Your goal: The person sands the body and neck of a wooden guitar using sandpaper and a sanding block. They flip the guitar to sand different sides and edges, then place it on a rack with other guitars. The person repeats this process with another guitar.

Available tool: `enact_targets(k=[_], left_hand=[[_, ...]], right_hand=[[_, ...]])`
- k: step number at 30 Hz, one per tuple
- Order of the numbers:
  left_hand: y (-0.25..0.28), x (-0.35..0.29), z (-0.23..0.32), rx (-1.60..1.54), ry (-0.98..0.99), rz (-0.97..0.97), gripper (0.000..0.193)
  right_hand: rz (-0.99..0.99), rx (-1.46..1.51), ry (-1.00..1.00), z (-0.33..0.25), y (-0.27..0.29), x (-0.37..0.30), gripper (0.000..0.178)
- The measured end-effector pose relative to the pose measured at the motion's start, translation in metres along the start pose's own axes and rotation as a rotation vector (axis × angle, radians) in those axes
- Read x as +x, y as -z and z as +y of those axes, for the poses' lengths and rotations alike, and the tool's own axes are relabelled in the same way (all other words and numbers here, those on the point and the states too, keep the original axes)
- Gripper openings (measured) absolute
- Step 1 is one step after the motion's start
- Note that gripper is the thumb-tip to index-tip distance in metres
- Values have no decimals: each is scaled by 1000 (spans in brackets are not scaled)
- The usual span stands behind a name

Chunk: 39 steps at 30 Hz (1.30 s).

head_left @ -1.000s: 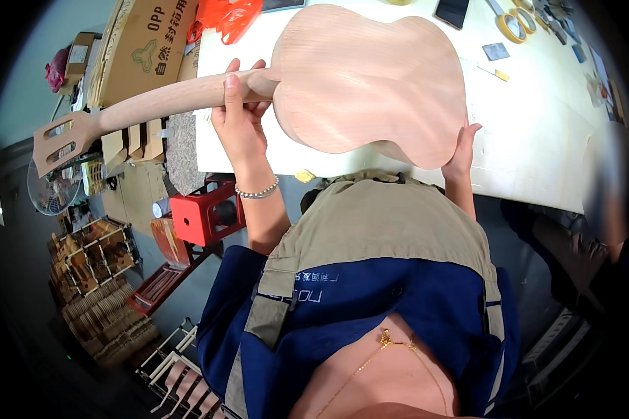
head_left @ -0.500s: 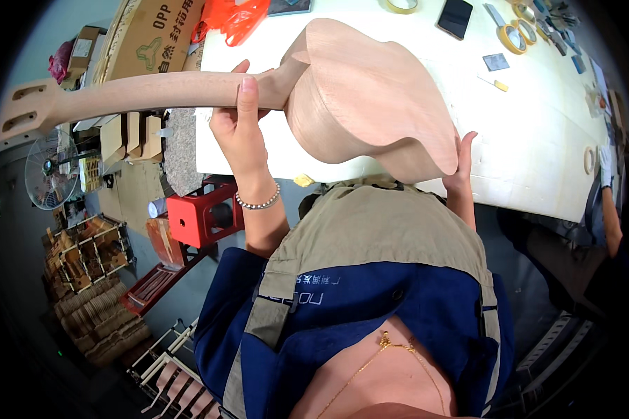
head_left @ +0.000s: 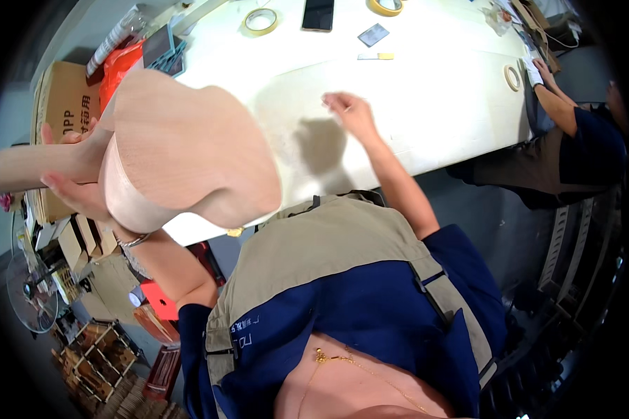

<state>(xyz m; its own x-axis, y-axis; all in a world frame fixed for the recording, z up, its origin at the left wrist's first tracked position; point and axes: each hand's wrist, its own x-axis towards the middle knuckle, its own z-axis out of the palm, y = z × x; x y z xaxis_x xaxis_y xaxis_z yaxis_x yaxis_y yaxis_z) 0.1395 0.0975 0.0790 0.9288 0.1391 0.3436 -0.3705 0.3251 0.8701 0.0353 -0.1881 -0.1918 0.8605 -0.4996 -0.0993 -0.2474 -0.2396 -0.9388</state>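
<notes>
The fingers of the left hand are wrapped on the neck of the guitar, right by the big round part, with the thumb on the near side. The fingers of the right hand are bent and close together over the table, and I see nothing in them. The guitar is up at the left end of the table, with its plain wood back showing; I cannot tell if any of it touches the table. One hand has all the work, so a snug grip close to the round part should help most, because the big end may tip down. The wood looks bare, so a bump on the table's edge could leave a dent. A slow, smooth turn is likely safest. Now count, big to small: one table, one other person at the right, one guitar, one brown box, one fan, one red stool, one red bag, three tape rolls, one phone, one gray card and one small tool with a yellow end.
</notes>
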Motion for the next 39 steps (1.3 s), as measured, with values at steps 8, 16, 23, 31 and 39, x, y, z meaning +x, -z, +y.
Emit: enact_targets(k=[8, 16, 23, 31, 39], left_hand=[[-52, 13, -26, 300, 563, -589, 42], [-78, -46, -159, 587, 822, -1073, 40], [-91, -84, -233, 755, 963, -1230, 54], [-97, -89, -244, 718, 1011, -1278, 61], [-95, -89, -246, 687, 1019, -1272, 58]], right_hand=[[173, -940, 388, 54, 123, 175, 44], [311, -748, 106, 23, 160, 139, 26], [-86, 282, -207, 33, 102, -31, 24], [44, 507, -313, -28, 22, -77, 23], [133, 127, 8, -29, 8, -71, 22]])
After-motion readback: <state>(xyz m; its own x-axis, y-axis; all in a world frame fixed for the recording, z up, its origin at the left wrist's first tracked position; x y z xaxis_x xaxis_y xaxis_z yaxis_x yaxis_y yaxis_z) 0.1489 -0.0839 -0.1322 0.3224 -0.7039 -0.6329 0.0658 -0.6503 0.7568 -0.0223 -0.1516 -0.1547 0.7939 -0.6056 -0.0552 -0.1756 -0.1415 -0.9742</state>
